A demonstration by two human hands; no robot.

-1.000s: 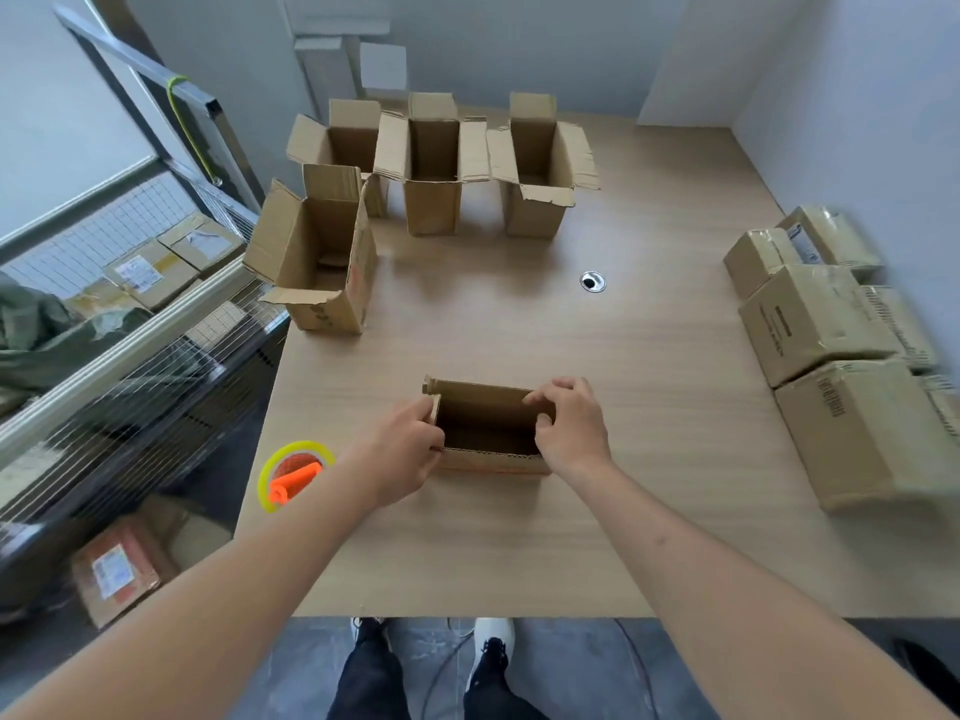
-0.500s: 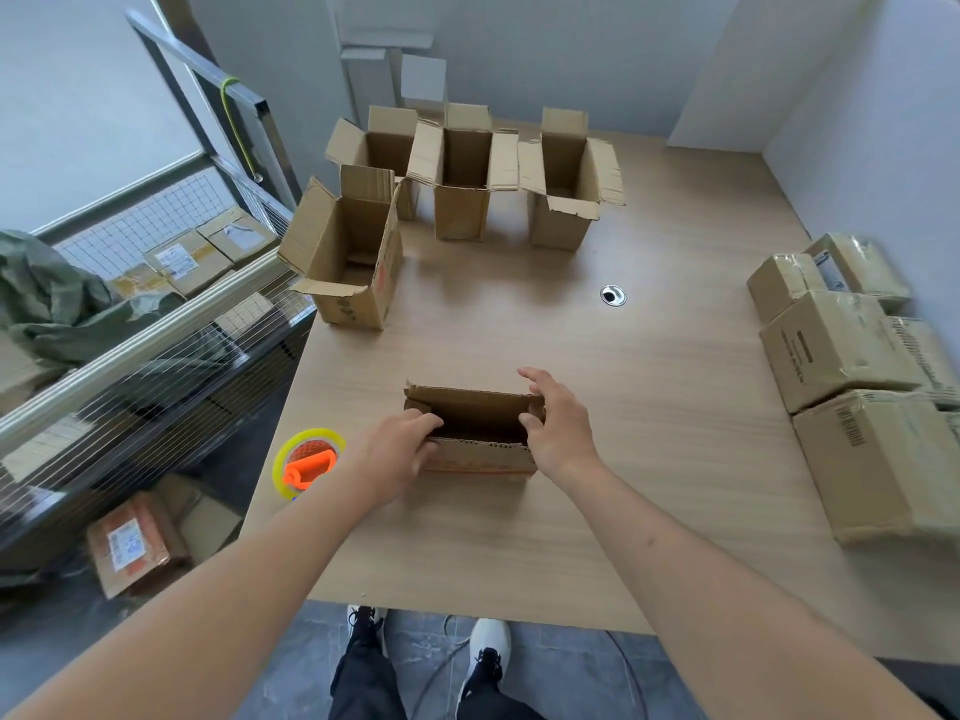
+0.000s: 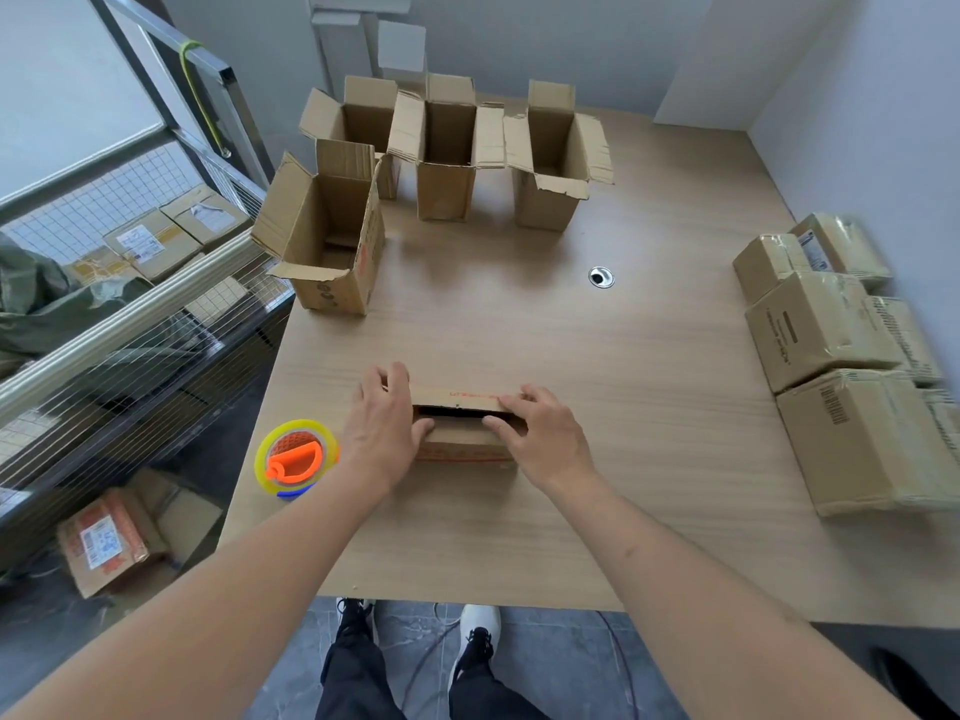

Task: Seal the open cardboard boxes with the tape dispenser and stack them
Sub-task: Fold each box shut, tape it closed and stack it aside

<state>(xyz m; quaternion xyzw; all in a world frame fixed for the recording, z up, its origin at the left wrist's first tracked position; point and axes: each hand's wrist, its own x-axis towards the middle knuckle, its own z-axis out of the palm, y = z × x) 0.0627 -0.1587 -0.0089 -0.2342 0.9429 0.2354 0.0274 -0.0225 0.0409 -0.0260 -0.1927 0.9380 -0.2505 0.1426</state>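
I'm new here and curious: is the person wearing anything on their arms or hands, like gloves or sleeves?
No. The left hand and right hand are bare: no gloves, rings or watch. Both forearms are uncovered to the picture's edge, no sleeves showing.

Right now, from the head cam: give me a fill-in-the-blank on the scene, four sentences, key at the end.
1. Both hands, left hand and right hand, press the flaps of the small brown cardboard box nearest the ____ edge of the wooden table.
2. The yellow-and-orange tape dispenser lies to the ____ of that box.
3. Upright open cardboard boxes at the table's far side number ____.
4. The tape-wrapped sealed boxes sit along the table's ____ side.

Missing: near; left; four; right
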